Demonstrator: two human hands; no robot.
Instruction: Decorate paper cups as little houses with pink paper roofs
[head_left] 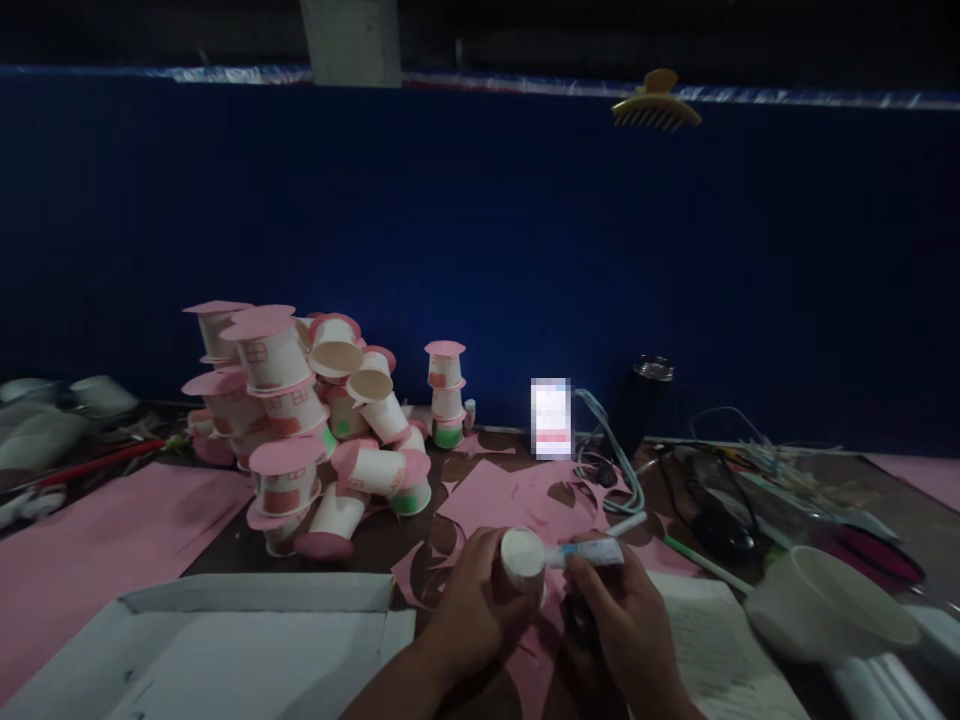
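My left hand (476, 605) wraps round a white paper cup (523, 552), whose round end faces up toward me. In my right hand (626, 620) is a slim white glue tube (596, 552) with a blue label, lying nearly level. Its white nozzle points left and reaches the cup's edge; whether it touches cannot be made out. Beneath both hands lie pink paper scraps (536, 500) with curved cut-outs. A dark round object (579, 618), partly hidden, shows below my right fingers.
Piled paper cups with pink discs (281, 400) stand at left, beside a small stack (447, 395). A white box (247, 650) lies front left. Further right are a lit phone (551, 420), a black flask (641, 400), a printed sheet (720, 640) and a pale bowl (829, 605).
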